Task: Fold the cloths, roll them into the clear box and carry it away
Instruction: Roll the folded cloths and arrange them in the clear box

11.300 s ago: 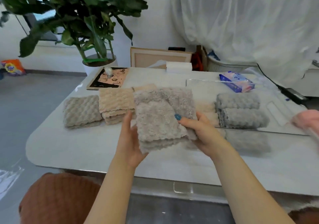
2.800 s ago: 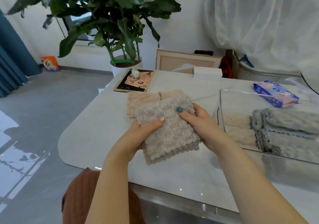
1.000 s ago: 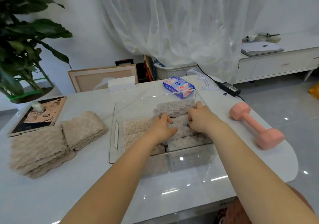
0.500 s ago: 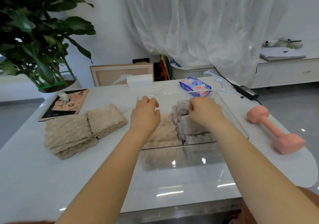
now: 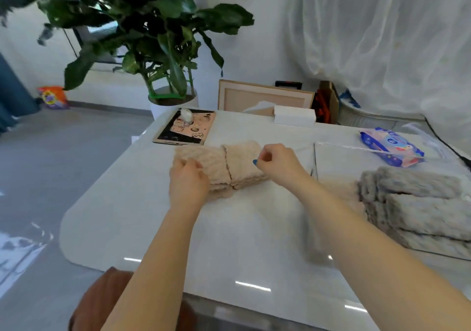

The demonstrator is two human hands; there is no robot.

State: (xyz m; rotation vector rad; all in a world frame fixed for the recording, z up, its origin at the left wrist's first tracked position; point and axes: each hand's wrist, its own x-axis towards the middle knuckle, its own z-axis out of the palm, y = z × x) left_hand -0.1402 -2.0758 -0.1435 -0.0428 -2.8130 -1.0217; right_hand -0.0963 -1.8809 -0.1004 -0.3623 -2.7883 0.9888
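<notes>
**Hands moved off clear box, now on beige cloths**

Since half a second ago both hands have been shifted from the box and its contents over to the two beige stacks, and the view has been swung left with them. The stacks lie side by side, touching, toward the far-left corner of the table, just in front of a printed board. The clear box is set at the table's right edge, with grey rolls already packed inside.

Grip: left hand is curled over the near-left corner of the left stack and grips it. Right hand is held over the right stack with fingers curled. Because of motion blur, it cannot be told whether cloth is pinched.

Handling, as judged: the cloths are light, soft, plush and floppy, with no breakage risk. Layers are likely to be sheared or unfolded if a stack is lifted by one corner. A hold along the folded edge is advised, thumb on top and fingers underneath. Some sliding on the glossy top should be expected.
</notes>
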